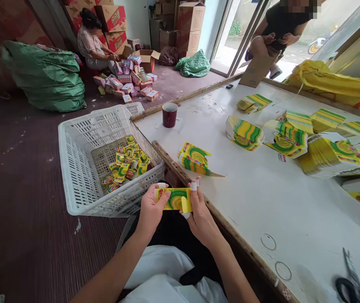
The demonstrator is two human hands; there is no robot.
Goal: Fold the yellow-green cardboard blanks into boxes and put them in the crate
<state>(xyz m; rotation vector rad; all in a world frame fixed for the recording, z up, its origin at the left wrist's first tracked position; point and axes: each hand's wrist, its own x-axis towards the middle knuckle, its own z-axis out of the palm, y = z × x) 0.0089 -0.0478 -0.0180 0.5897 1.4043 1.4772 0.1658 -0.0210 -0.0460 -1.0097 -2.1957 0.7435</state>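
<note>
Between both hands is a small yellow and green carton (175, 198), held over my lap by the table edge. My left hand (153, 206) grips its left end, thumb across the printed face. At the right end my right hand (197, 210) closes on it beside a raised yellow flap. White wraps cover several fingertips. A white plastic basket (83, 185) to the left holds several small yellow packs (124, 168). Close by on the table lies a small stack of flat yellow-green cartons (195, 158).
More carton stacks (325, 155) cover the table's (230, 189) right side. A maroon mug (169, 115) stands near its left edge, with scissors (352, 277) and rubber bands (283, 270) at front right. A person (93, 46) sits among boxes; another (277, 33) is by the doorway.
</note>
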